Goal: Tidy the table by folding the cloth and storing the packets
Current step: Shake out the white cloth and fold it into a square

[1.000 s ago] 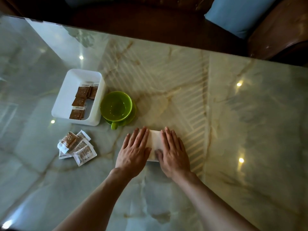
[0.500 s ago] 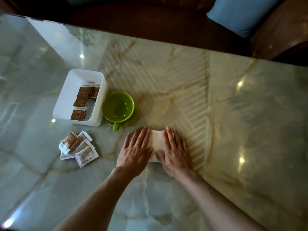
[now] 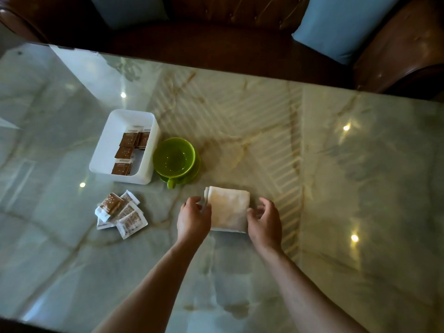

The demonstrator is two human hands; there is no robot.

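While the folded cloth lies flat on the tabletop directly between your hands, note its position: near the cup, long axis running away from you. Your left hand pinches the cloth's left edge with curled fingers; your right hand curls round its right edge. The loose packets lie to the left, nearer your left hand, just short of the white box.

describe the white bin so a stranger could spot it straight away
On the marble table, look left of the green cup. The white bin stands there, a rounded open box. Unlike the loose packets nearer the person, its brown packets sit inside.
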